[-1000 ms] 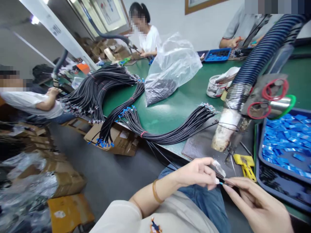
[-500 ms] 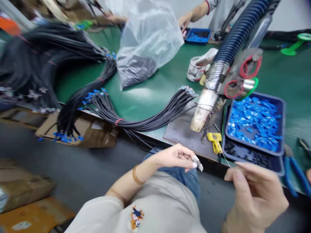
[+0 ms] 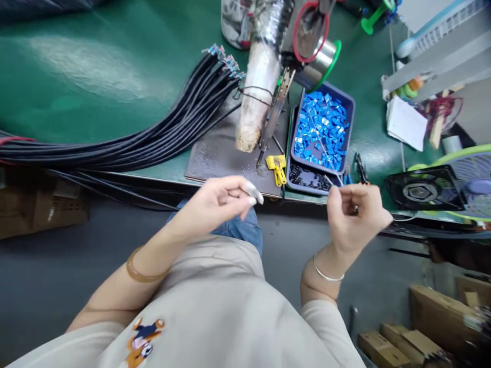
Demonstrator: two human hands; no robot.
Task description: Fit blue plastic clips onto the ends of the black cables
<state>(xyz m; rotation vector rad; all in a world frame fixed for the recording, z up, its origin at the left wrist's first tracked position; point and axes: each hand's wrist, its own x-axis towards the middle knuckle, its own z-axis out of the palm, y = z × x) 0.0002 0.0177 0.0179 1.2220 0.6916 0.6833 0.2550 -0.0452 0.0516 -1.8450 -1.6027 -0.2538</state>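
R hand (image 3: 356, 212): grip pinching thin, silvery 2-prong metal tool (image 3: 329, 180), blurred, prongs pointing twd dk-blue plastic tray (image 3: 350, 112) w/ sm. glossy blue pieces (image 3: 322, 128). L hand (image 3: 215, 202): grip pressed tog., fingertips white-wrapped, nr flat brown board (image 3: 218, 156).

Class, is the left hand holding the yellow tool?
No, the yellow tool lies on the dark board, apart from the left hand.

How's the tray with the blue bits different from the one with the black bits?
The upper tray holds shiny blue pieces; the lower tray holds small black pieces. The upper tray sits over the lower tray, so its pieces show widely, while the lower one shows mostly its front strip. Both are dark, raised-rim trays on the green table.
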